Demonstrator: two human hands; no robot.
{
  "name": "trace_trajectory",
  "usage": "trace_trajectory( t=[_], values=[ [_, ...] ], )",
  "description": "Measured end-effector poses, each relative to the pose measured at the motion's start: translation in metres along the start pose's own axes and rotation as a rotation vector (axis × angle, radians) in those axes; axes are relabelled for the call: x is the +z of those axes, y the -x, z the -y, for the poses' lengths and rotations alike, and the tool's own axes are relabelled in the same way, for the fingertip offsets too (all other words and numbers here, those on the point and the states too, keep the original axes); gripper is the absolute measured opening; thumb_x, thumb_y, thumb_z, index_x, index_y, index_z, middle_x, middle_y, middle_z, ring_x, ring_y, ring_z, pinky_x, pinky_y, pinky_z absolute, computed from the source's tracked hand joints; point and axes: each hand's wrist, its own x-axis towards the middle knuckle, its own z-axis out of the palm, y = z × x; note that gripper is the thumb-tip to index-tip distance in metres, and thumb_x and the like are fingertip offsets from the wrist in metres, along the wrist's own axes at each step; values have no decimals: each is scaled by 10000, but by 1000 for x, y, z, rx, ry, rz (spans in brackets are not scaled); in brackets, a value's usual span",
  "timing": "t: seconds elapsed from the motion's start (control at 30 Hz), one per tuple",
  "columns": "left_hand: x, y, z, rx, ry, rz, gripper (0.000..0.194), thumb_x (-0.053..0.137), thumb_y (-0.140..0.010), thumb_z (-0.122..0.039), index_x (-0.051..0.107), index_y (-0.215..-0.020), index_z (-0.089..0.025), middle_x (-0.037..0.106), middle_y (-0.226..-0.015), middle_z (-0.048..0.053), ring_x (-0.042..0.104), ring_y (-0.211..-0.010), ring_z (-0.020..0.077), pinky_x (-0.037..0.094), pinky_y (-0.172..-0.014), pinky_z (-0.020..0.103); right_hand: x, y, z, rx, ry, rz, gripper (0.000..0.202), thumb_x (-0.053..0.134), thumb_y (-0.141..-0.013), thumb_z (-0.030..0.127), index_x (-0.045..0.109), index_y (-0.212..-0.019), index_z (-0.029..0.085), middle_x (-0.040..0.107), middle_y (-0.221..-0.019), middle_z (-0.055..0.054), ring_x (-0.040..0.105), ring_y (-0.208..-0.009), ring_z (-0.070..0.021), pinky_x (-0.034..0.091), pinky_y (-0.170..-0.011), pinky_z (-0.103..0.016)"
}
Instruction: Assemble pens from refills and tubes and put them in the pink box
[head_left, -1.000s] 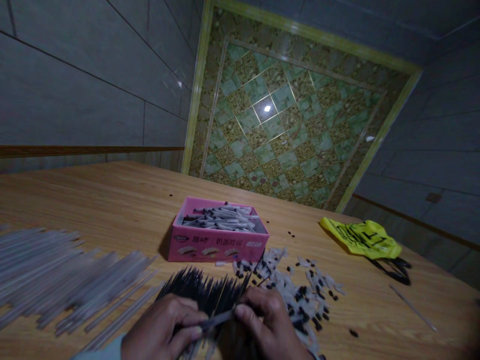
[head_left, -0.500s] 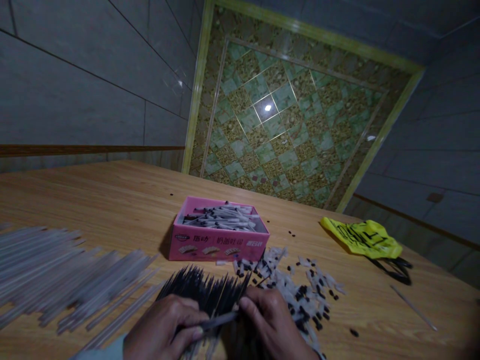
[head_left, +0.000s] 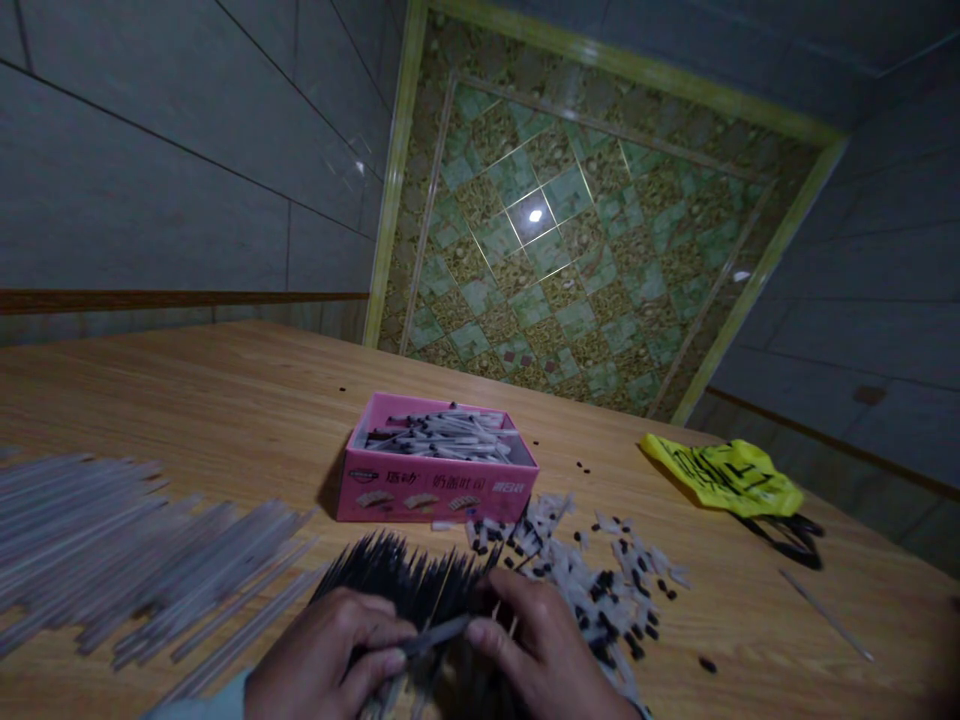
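We see a slender tube [head_left: 441,634] between the left hand [head_left: 330,650], pinching it, and the right hand [head_left: 546,645], whose grip we cannot tell. A wooden table [head_left: 225,410] lies beneath, green tiling [head_left: 577,320] beyond its far edge.

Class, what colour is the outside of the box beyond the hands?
The box is pink outside, seen best in the head view.

A slim grey piece [head_left: 439,634] is held between the left hand [head_left: 337,645] and right hand [head_left: 540,640], near dark pointed sticks [head_left: 397,580]. On the wooden surface [head_left: 225,400], a pink box [head_left: 435,497] is flanked by translucent tubes [head_left: 202,560] and scattered small bits [head_left: 600,590].
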Motion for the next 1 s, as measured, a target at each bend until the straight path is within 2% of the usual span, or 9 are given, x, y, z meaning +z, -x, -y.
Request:
trace_trajectory(
  t=[0.07,0.2,0.37,0.5,0.67,0.73,0.83,0.9,1.0],
  values=[
    [0,0,0,-10,-8,-7,280,461,-820,-349,712,-727,-267,647,-594,-27,577,-562,130,438,-581,216,0,0,-1,-17,-7,-26,208,499,-841,369,561,-774,182,574,-727,-13,515,-674,-150,350,-595,-218],
    [0,1,2,6,-1,-30,247,475,-810,-330,715,-786,-276,654,-597,-24,578,-559,136,440,-579,222,2,0,-3,22,-15,12,406,369,-900,387,467,-565,179,442,-541,27,422,-522,-111,310,-507,-207],
    [-2,2,1,-7,-4,-20,226,501,-797,-303,715,-731,-274,645,-583,-22,581,-570,141,430,-575,226,-2,0,0,13,-77,-25,210,502,-844,374,557,-778,182,562,-708,2,511,-672,-145,346,-588,-214],
    [-2,1,-1,3,-2,7,232,493,-800,-288,715,-737,-264,642,-590,-22,573,-555,139,426,-574,230,-3,-1,0,47,-54,19,347,402,-895,357,490,-613,177,469,-583,24,456,-574,-119,322,-537,-206],
    [-1,1,0,-6,4,-23,256,469,-812,-334,718,-782,-278,659,-615,-19,581,-586,142,433,-597,225,-2,-1,-1,25,-122,10,252,519,-821,408,526,-708,184,496,-650,19,454,-626,-131,321,-555,-209],
    [0,2,0,-22,13,-31,241,484,-801,-314,722,-804,-274,669,-625,-13,585,-589,144,431,-605,225,1,-1,-2,32,-152,39,297,493,-831,420,496,-656,180,460,-611,28,426,-590,-118,306,-535,-206],
    [1,3,-2,-55,39,-35,222,508,-774,-267,729,-790,-266,683,-637,-3,589,-596,150,427,-617,229,7,-1,-5,119,-205,90,432,387,-873,474,422,-564,175,350,-528,48,348,-511,-93,253,-469,-201],
    [1,3,-4,-85,67,-58,209,524,-753,-252,733,-758,-269,691,-646,3,595,-612,160,427,-627,237,8,-2,-9,162,-232,77,482,323,-891,496,421,-549,171,312,-516,54,319,-493,-87,231,-447,-200],
    [0,1,-3,-175,123,-116,196,542,-730,-257,732,-688,-275,695,-650,11,613,-670,194,428,-638,264,4,-2,-13,120,-117,49,397,404,-878,411,521,-594,160,406,-540,41,393,-523,-96,275,-485,-199]
  ],
)
